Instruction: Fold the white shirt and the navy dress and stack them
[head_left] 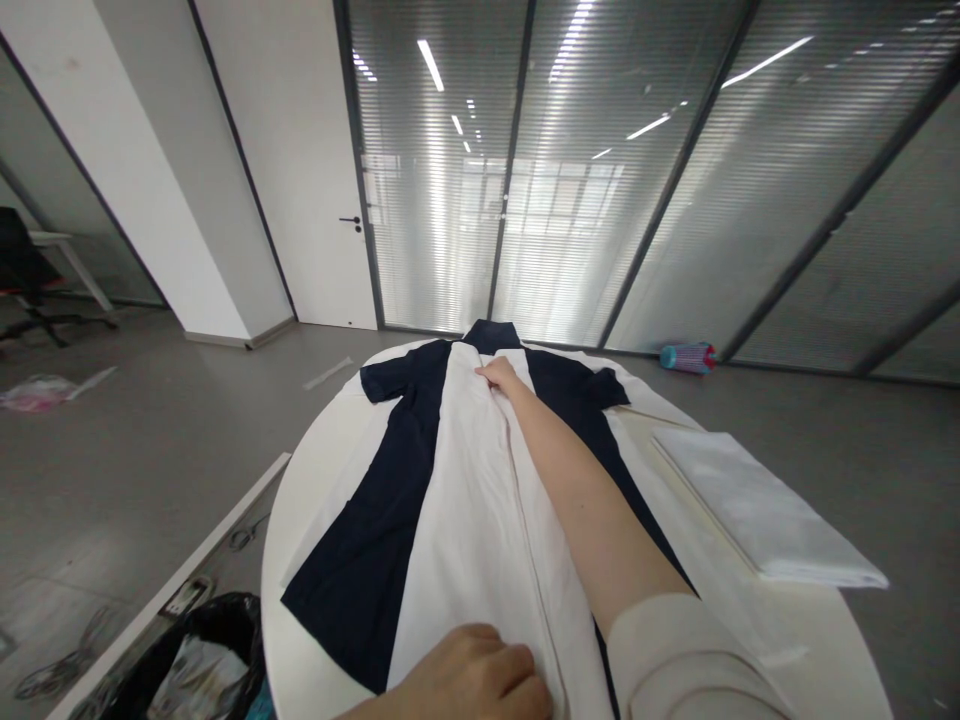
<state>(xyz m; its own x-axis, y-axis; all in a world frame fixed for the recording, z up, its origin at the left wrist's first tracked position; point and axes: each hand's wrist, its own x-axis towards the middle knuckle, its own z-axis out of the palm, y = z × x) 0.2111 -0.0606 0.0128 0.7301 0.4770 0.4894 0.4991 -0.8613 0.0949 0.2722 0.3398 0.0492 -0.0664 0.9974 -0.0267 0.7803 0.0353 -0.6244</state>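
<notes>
A short-sleeved collared shirt [360, 550], dark navy at the sides and sleeves with a wide white middle, lies spread out on a round white table [300, 600]. Its collar points away from me. My right hand [501, 374] reaches up the front and pinches the white fabric just below the collar. Close to me, my left hand [480, 680] is closed on the lower part of the white front, its fingertips curled under and partly hidden. A seam or front edge runs lengthwise between the two hands.
Folded white fabric [765, 510] lies at the table's right side, overhanging the edge. Below on the left stands a bin with a black bag [240, 625], beside a floor strip with a socket [187, 596]. A blue and pink cylinder [687, 358] lies by the glass wall.
</notes>
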